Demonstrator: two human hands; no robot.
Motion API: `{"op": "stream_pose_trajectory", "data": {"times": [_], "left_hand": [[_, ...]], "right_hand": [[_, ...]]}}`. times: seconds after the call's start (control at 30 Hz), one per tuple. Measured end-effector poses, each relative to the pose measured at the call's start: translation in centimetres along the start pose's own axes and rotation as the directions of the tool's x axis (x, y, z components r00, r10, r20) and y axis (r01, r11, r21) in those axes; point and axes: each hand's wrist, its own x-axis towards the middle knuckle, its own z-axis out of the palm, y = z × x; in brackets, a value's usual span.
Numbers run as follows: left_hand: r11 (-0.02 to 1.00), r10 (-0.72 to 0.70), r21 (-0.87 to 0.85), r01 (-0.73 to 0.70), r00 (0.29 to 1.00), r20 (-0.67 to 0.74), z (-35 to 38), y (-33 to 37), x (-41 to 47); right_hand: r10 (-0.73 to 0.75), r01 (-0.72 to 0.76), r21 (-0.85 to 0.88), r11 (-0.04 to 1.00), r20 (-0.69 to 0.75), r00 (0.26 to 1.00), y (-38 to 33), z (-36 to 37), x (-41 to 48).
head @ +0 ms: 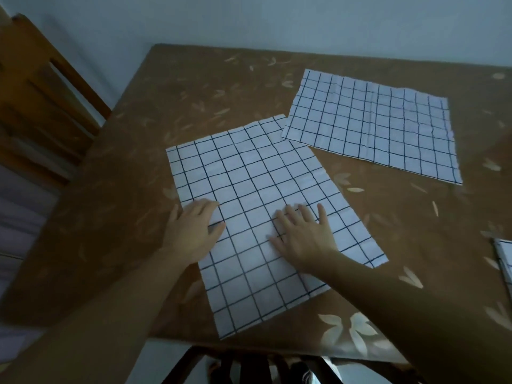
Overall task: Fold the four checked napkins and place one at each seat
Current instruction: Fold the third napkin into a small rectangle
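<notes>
Barely started: no napkin folded that we can see.
Our left hand (192, 231) and right hand (302, 239) press flat on the near white blue-checked cloth napkin (257, 189); another (374, 126) lies unfolded beyond.

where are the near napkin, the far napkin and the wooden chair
near napkin (249, 173): head view, middle of the flat cloth
far napkin (371, 126): head view, centre crease of the cloth
wooden chair (22, 45): head view, upper backrest at the left edge
</notes>
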Motion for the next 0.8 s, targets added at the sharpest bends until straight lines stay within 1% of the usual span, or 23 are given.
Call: {"op": "stream_pose_trajectory", "data": {"times": [0.1, 0.2, 0.33, 0.5, 0.57, 0.63, 0.7, 0.77, 0.8], "left_hand": [[1.0, 0.016, 0.009, -0.017, 0.999, 0.047, 0.2, 1.2, 0.5], [0.998, 0.04, 0.049, -0.044, 0.996, 0.082, 0.4, 1.6, 0.9], [0.99, 0.054, 0.12, -0.067, 0.993, 0.107, 0.7, 1.4, 1.3], [0.984, -0.021, 0.177, -0.007, 0.988, 0.155, 0.8, 0.6, 1.2], [0.982, -0.039, 0.186, 0.008, 0.985, 0.165, 0.7, 0.2, 1.0], [0.989, 0.001, 0.146, -0.016, 0.995, 0.099, 0.6, 0.2, 1.0], [0.992, 0.078, 0.091, -0.082, 0.996, 0.05, 0.5, 0.7, 1.3], [0.985, 0.15, 0.073, -0.156, 0.985, 0.086, 0.6, 1.4, 1.7], [0.983, 0.162, 0.071, -0.171, 0.98, 0.117, 0.8, 1.7, 1.9]], "right_hand": [[-0.001, 0.003, 0.052, 0.999, -0.042, 0.999, 0.4, -0.7, -0.3], [0.0, 0.007, 0.089, 0.996, -0.07, 0.998, 2.3, -1.0, 0.3], [0.083, -0.085, 0.117, 0.989, 0.016, 0.996, 4.9, -0.2, 1.1], [0.102, -0.103, 0.066, 0.992, 0.017, 0.995, 5.6, 0.9, -0.1], [0.101, -0.1, 0.061, 0.993, -0.014, 0.995, 5.3, 1.2, -0.8], [0.115, -0.108, 0.092, 0.99, -0.079, 0.99, 5.0, 0.9, -0.8], [0.123, -0.11, 0.112, 0.988, -0.113, 0.986, 5.0, 0.6, -0.3], [0.117, -0.105, 0.134, 0.985, -0.085, 0.989, 5.4, 0.7, 0.2], [0.123, -0.115, 0.14, 0.984, -0.052, 0.991, 5.7, 0.8, 0.3]]}}
